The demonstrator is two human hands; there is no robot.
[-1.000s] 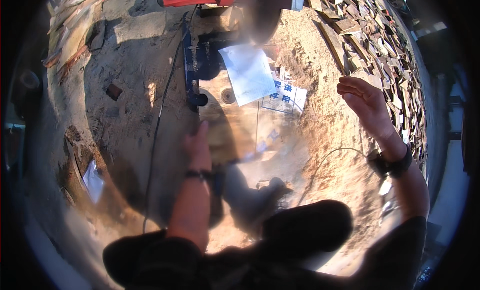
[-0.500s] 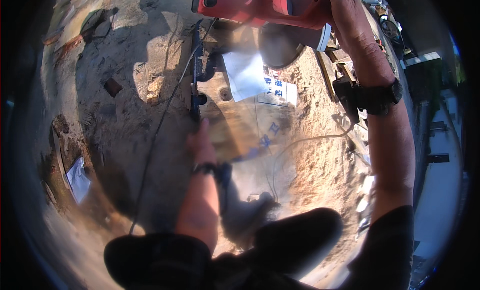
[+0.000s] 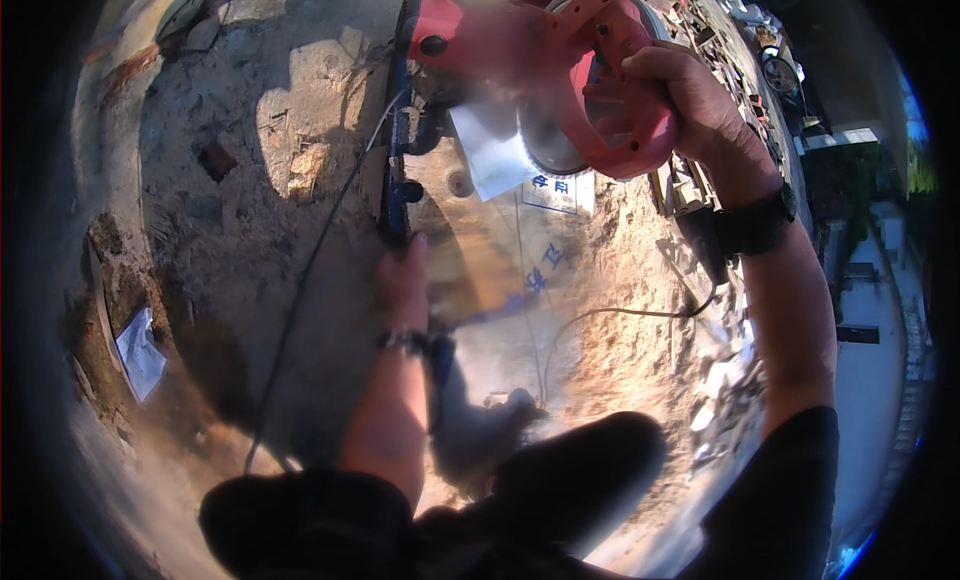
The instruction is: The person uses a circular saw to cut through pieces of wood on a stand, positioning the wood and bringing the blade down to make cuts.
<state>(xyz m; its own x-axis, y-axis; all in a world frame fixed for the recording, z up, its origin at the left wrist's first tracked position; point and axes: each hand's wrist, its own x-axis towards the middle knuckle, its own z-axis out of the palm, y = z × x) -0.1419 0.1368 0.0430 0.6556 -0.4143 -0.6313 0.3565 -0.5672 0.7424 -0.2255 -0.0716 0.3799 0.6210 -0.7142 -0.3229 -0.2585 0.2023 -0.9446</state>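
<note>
My right hand (image 3: 705,105) is closed round the handle of a red circular saw (image 3: 625,115), at the top of the view. Part of the saw's round blade (image 3: 550,150) shows under the body, beside a sheet of white paper (image 3: 488,152) on a pale board (image 3: 500,270) with blue marks. Along the board's left edge runs a dark narrow bar (image 3: 396,150) with round parts. My left hand (image 3: 403,285) is at the board's left edge, near the bar's lower end. Its thumb points away from me; the other fingers are hidden and blurred by dust.
A dark cord (image 3: 325,225) runs over the sandy ground on the left, and another cord (image 3: 640,311) loops to the right. Scrap wood (image 3: 690,185) lies right of the board. A crumpled paper (image 3: 140,355) rests at lower left. Dust hangs over the board.
The saw has come lower in the view, toward me, and has turned so that its handle shows. My right hand moved with it. My left hand stays nearly in place.
</note>
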